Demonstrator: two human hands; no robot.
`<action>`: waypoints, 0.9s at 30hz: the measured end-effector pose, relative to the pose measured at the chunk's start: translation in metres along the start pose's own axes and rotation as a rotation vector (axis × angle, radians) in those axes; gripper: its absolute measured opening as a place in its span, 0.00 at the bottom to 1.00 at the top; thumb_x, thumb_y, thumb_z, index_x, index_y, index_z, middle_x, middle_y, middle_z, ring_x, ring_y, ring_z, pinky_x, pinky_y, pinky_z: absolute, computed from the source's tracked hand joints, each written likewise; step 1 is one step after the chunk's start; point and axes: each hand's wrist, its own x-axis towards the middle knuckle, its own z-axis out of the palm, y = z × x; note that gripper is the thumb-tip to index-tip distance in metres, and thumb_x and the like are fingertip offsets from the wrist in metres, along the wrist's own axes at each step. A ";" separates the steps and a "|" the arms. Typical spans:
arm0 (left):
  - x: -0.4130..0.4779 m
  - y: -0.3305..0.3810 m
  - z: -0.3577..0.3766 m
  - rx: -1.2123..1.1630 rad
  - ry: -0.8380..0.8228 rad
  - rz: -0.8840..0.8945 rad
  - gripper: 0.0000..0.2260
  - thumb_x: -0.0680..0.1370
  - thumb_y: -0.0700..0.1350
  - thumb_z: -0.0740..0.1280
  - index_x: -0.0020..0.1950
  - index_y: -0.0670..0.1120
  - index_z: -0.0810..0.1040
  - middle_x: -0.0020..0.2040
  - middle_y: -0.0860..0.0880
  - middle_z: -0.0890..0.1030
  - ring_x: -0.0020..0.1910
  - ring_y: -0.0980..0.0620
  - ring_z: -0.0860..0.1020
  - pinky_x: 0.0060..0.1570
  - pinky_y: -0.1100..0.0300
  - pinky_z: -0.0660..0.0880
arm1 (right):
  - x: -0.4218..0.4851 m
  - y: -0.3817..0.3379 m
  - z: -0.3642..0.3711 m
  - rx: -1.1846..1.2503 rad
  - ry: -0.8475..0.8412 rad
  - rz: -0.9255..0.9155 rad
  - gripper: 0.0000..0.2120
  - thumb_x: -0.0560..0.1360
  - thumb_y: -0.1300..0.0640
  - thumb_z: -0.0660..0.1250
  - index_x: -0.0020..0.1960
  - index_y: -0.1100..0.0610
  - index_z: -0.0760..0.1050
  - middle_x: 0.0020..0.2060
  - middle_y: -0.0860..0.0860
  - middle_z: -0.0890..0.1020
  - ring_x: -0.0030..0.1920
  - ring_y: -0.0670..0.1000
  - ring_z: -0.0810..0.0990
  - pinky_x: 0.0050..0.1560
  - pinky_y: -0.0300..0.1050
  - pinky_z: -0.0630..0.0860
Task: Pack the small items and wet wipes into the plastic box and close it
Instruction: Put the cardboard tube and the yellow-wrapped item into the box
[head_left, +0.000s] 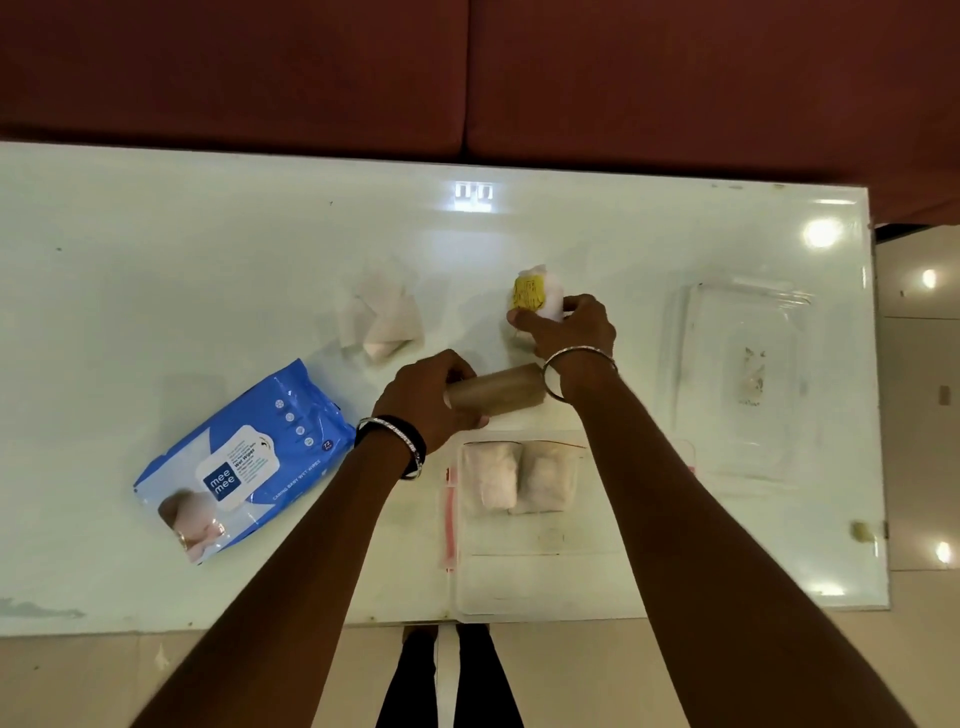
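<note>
My left hand (426, 400) grips a brown cardboard tube (501, 395) held level just beyond the box. My right hand (569, 325) is closed on a small white packet with a yellow label (535, 293) resting on the table. The clear plastic box (519, 582) with a pink clip on its left side stands open at the near edge, with two white wrapped bundles (519, 475) lying side by side at its far end. The blue wet wipes pack (244, 462) lies flat to the left. The clear lid (743, 374) lies to the right.
A crumpled white tissue (382, 322) lies at the table's middle, left of the hands. The glossy white table (156, 260) ends at a red sofa (467, 73) on the far side. Tiled floor (919, 415) shows at the right, and my legs below the near edge.
</note>
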 end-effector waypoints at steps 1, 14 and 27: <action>-0.004 -0.001 -0.001 -0.079 0.023 -0.030 0.21 0.62 0.51 0.80 0.50 0.51 0.77 0.45 0.54 0.80 0.42 0.54 0.78 0.38 0.66 0.70 | -0.001 0.000 -0.004 0.083 -0.025 0.028 0.31 0.60 0.46 0.81 0.57 0.57 0.77 0.53 0.52 0.83 0.52 0.54 0.83 0.54 0.50 0.81; -0.107 0.018 -0.018 -0.789 0.243 -0.187 0.22 0.58 0.59 0.76 0.48 0.55 0.78 0.43 0.55 0.85 0.40 0.55 0.85 0.32 0.64 0.80 | -0.128 0.053 -0.126 0.542 -0.154 -0.129 0.30 0.64 0.52 0.80 0.63 0.48 0.73 0.53 0.57 0.84 0.52 0.53 0.86 0.48 0.48 0.83; -0.152 0.022 0.009 -0.784 0.229 -0.231 0.20 0.59 0.60 0.74 0.48 0.57 0.77 0.41 0.54 0.86 0.39 0.54 0.85 0.32 0.65 0.79 | -0.143 0.135 -0.078 -0.059 0.138 0.104 0.24 0.67 0.47 0.77 0.59 0.56 0.78 0.50 0.55 0.86 0.46 0.53 0.83 0.47 0.40 0.74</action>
